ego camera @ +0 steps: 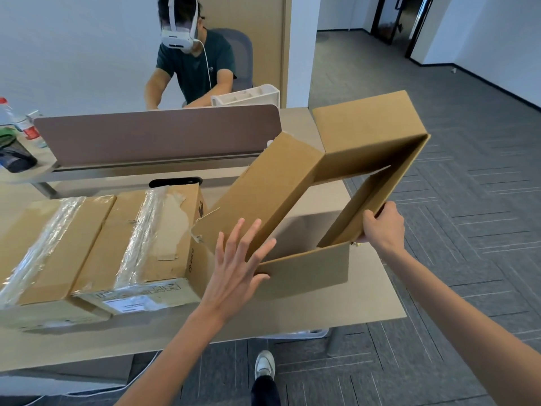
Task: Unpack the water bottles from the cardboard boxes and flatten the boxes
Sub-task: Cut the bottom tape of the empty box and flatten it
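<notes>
Cardboard box, open at top and bottom so that it forms a hollow frame, is tilted over the right end of the table; the tabletop shows through its middle; whether its near wall rests on the table or hangs just above it I cannot tell. The left hand lies flat against the box's left wall near the front corner, fingers straight and spread, holding nothing and only pressing on the cardboard. The right hand grips the box's right corner, thumb curled over the edge of the wall, the other fingers hidden behind the cardboard.

Just left of the held box a taped box sits on the table, closed, with clear tape and torn paper along its lid; a second taped box stands touching it on the far left side, also closed. Behind them runs a brown desk divider; at the far left edge stands a water bottle with a red cap. Beyond the divider a seated person in a dark shirt wears a white headset; a white tray sits beside that person. Below the table edge a light shoe stands on the grey carpet.
</notes>
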